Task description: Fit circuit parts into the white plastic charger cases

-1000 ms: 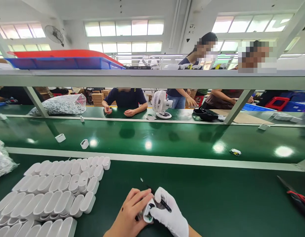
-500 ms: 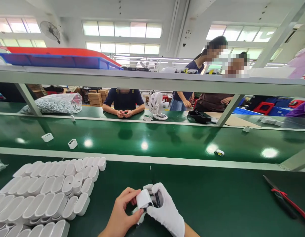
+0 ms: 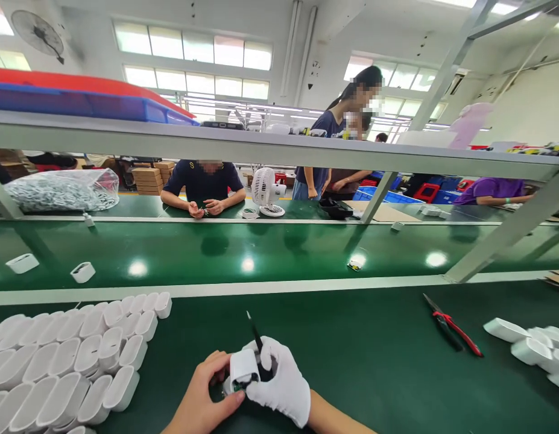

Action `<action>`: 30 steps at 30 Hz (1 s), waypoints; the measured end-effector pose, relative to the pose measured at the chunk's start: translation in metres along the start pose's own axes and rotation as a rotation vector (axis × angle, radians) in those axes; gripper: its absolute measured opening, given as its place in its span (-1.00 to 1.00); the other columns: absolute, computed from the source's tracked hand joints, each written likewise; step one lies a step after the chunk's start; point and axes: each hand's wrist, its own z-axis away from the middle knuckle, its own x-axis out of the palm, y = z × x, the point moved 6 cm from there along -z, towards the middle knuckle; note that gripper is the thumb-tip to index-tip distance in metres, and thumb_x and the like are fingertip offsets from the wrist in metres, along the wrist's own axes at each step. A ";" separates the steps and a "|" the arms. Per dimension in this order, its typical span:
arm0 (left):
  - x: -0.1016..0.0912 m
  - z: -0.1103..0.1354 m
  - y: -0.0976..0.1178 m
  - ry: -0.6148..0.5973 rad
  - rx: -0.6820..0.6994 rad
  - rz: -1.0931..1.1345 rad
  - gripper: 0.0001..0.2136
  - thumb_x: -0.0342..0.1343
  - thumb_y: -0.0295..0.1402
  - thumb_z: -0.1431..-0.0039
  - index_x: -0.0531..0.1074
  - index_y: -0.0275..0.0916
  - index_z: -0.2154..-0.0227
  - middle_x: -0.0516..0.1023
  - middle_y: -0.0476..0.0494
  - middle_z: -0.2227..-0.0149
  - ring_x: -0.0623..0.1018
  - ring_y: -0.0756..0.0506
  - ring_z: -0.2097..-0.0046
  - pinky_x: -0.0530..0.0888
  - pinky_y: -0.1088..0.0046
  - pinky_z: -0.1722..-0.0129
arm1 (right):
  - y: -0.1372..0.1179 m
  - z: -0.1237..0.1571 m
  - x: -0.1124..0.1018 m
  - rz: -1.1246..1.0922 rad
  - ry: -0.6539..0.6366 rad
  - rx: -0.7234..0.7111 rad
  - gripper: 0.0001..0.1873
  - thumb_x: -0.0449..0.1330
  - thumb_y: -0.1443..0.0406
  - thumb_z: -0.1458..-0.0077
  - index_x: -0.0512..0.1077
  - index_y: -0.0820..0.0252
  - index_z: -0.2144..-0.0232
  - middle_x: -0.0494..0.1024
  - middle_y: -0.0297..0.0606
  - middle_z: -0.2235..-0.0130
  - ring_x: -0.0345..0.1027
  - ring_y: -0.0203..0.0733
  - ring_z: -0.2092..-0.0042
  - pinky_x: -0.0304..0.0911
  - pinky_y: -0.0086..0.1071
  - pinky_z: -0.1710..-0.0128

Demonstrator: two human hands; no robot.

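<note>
Near the front of the green bench, my bare left hand (image 3: 207, 389) is closed on a small white plastic housing (image 3: 243, 365). Green circuit-board parts (image 3: 239, 384) show at the lower opening of the housing. My white-gloved right hand (image 3: 281, 380) is closed around a slim black pointed tool (image 3: 255, 331), its tip pointing up and away from the housing. The gloved thumb also touches the housing's lower right side. The fingers hide the lower end of the tool, so its exact kind cannot be made out.
Rows of white oval shells (image 3: 57, 367) fill the left. Red-and-black pliers (image 3: 451, 325) lie right, before more white shells (image 3: 532, 346). Two white housings (image 3: 82, 272) and a small board (image 3: 354, 265) rest beyond the bench rail. A person (image 3: 204, 187) sits opposite, beside a fan (image 3: 266, 191).
My view has swung right, bringing the right-hand shells into sight. The housing has tipped, showing more of its inside parts. The black tool now stands out more clearly above my gloved hand.
</note>
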 end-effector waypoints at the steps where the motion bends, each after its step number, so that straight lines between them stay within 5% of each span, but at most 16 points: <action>1: 0.001 0.000 0.000 -0.014 0.005 -0.017 -0.62 0.13 -0.03 0.02 0.51 -0.21 0.25 0.39 -0.12 0.35 0.34 -0.13 0.30 0.32 0.42 0.31 | 0.001 0.000 0.000 0.002 -0.020 0.019 -0.46 0.39 0.29 0.37 0.03 0.11 0.55 0.46 -0.33 0.40 0.32 -0.27 0.41 0.19 -0.42 0.45; 7: 0.002 -0.003 0.015 -0.081 -0.004 -0.140 -0.79 0.17 -0.20 0.06 0.40 -0.25 0.47 0.24 -0.01 0.48 0.25 -0.05 0.41 0.20 0.48 0.42 | 0.004 -0.004 0.004 0.001 -0.055 0.073 -0.53 0.32 0.31 0.39 0.04 0.12 0.56 0.43 -0.40 0.43 0.26 -0.33 0.45 0.14 -0.45 0.44; 15: 0.006 -0.002 0.008 -0.065 -0.053 -0.008 -0.70 0.22 -0.22 0.10 0.20 -0.24 0.63 0.13 0.07 0.55 0.17 0.03 0.49 0.10 0.52 0.51 | 0.003 -0.003 -0.003 0.162 -0.035 0.228 -0.60 0.29 0.34 0.45 0.11 0.14 0.59 0.40 -0.46 0.52 0.21 -0.34 0.47 0.14 -0.46 0.46; 22: 0.004 -0.004 0.009 -0.042 -0.147 0.092 -0.79 0.15 -0.20 -0.01 0.44 -0.26 0.41 0.28 -0.01 0.45 0.26 -0.03 0.40 0.21 0.49 0.41 | 0.015 -0.007 -0.009 0.223 0.089 0.291 -0.60 0.27 0.32 0.41 0.06 0.12 0.59 0.32 -0.49 0.57 0.08 -0.39 0.52 0.05 -0.48 0.53; 26: 0.003 -0.004 0.009 -0.017 -0.140 0.142 -0.65 0.18 -0.16 0.00 0.45 -0.23 0.17 0.39 -0.09 0.31 0.31 -0.06 0.34 0.24 0.49 0.39 | 0.016 -0.007 -0.009 0.227 0.125 0.277 -0.62 0.28 0.30 0.41 0.10 0.13 0.58 0.28 -0.52 0.58 0.01 -0.41 0.54 0.01 -0.49 0.55; 30: 0.007 -0.003 0.003 -0.038 -0.177 0.217 -0.61 0.15 -0.06 -0.01 0.50 -0.28 0.23 0.36 -0.06 0.42 0.28 -0.03 0.40 0.24 0.50 0.43 | 0.018 -0.006 -0.007 0.181 0.120 0.259 -0.57 0.29 0.29 0.40 0.04 0.13 0.59 0.26 -0.52 0.58 0.00 -0.41 0.54 -0.02 -0.49 0.56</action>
